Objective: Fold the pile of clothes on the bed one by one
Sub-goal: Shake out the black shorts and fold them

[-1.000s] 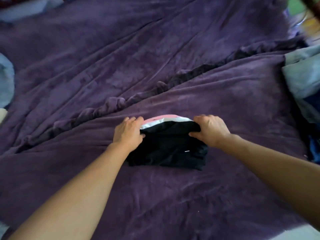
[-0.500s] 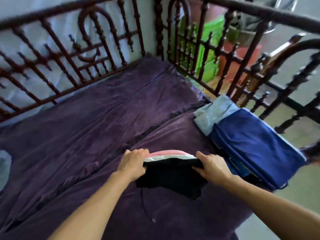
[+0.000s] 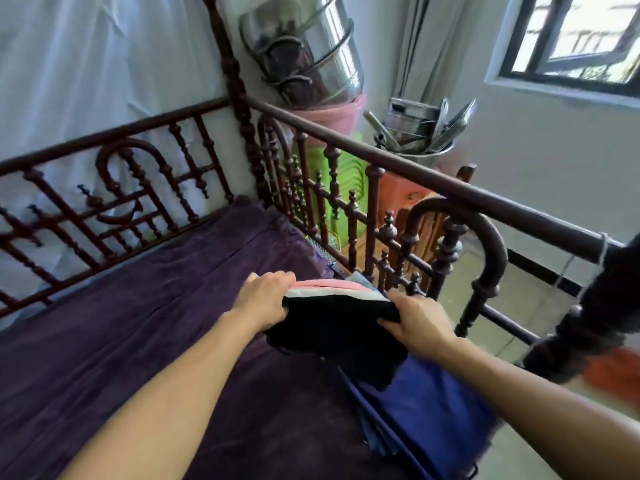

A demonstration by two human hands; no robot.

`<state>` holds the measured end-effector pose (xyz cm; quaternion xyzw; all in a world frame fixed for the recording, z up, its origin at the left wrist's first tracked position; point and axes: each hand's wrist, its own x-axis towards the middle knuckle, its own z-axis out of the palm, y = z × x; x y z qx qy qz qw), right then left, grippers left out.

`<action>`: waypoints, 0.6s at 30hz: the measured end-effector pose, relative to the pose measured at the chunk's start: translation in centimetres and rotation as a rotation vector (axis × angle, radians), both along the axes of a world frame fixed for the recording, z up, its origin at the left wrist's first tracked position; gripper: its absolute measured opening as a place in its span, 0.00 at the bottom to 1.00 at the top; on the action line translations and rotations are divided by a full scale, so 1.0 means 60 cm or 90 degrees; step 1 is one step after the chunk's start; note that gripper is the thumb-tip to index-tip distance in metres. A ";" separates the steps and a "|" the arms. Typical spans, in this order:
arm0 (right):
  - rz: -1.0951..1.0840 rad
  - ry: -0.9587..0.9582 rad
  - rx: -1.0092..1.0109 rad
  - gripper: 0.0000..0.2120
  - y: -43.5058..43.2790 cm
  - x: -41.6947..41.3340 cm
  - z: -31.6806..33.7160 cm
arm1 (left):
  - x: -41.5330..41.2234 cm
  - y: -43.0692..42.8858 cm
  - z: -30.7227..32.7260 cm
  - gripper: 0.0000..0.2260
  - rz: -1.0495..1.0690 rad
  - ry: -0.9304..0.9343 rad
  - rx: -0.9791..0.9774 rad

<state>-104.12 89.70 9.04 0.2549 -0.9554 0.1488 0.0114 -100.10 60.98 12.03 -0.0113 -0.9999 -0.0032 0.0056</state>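
Note:
A folded black garment (image 3: 337, 323) with a white and pink band along its far edge hangs lifted off the bed. My left hand (image 3: 265, 299) grips its left end and my right hand (image 3: 417, 320) grips its right end. It is held above a stack of folded clothes, the top one dark blue (image 3: 422, 407), with a light blue piece (image 3: 360, 278) showing behind. The stack lies at the right edge of the bed, whose cover is a purple blanket (image 3: 138, 323).
A dark wooden bed rail (image 3: 398, 161) with turned spindles runs along the far and right sides, and a thick post (image 3: 588, 327) stands at the right. Behind the rail are metal pots (image 3: 311, 53), green and orange plastic stools and a window (image 3: 581, 32).
Both hands lifted the folded black garment off the blanket and carried it right, over the blue stack. The view swung up and right toward the bed corner.

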 end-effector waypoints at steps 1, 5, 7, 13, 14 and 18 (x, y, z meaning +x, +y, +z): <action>-0.003 -0.004 -0.009 0.14 0.002 -0.014 0.000 | -0.020 0.003 0.006 0.08 -0.002 -0.001 -0.014; -0.025 -0.051 -0.064 0.15 -0.019 -0.062 -0.018 | -0.095 -0.010 0.015 0.12 0.002 -0.023 -0.071; -0.045 -0.097 -0.092 0.16 -0.040 -0.085 -0.036 | -0.135 -0.022 0.013 0.12 0.005 -0.039 -0.079; -0.116 -0.308 -0.183 0.14 -0.108 -0.171 -0.134 | -0.292 -0.059 -0.061 0.12 0.030 -0.145 -0.086; -0.131 -0.338 -0.194 0.13 -0.116 -0.190 -0.159 | -0.321 -0.063 -0.086 0.12 0.036 -0.164 -0.075; -0.204 -0.427 -0.228 0.12 -0.126 -0.268 -0.268 | -0.433 -0.062 -0.202 0.13 0.074 -0.215 -0.006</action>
